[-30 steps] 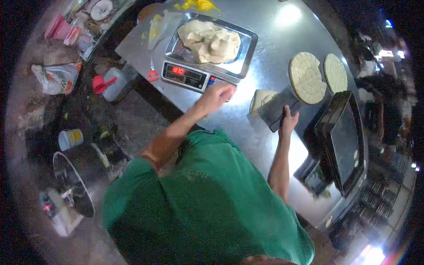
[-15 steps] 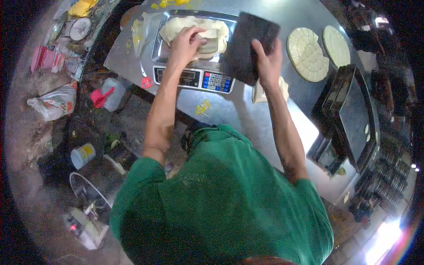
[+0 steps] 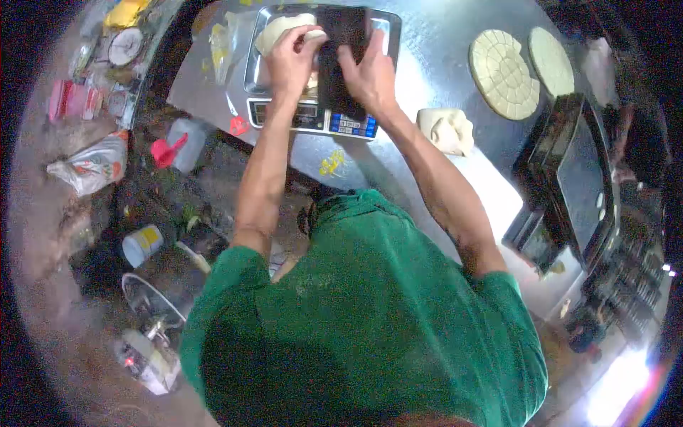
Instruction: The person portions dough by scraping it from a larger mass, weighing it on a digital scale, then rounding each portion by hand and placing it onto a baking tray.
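A mass of pale dough (image 3: 274,34) lies on the metal tray (image 3: 251,67) of a digital scale (image 3: 318,117). My left hand (image 3: 290,60) is at the dough, thumb and fingers closed together on its right edge. My right hand (image 3: 373,77) grips a dark, flat rectangular plate (image 3: 345,43), whose exact kind I cannot make out. The plate stands over the right part of the tray, hiding some of the dough and part of the keypad.
A folded dough piece (image 3: 446,130) lies right of the scale. Further right are a scored dough disc (image 3: 504,75), a second disc (image 3: 551,60) and stacked dark metal trays (image 3: 580,174). Red-handled scissors (image 3: 238,125) lie left of the scale, near the table's edge.
My right hand has carried the dark plate left, from beside the scale to over its tray. My left hand stays at the dough. The whole view has shifted slightly.
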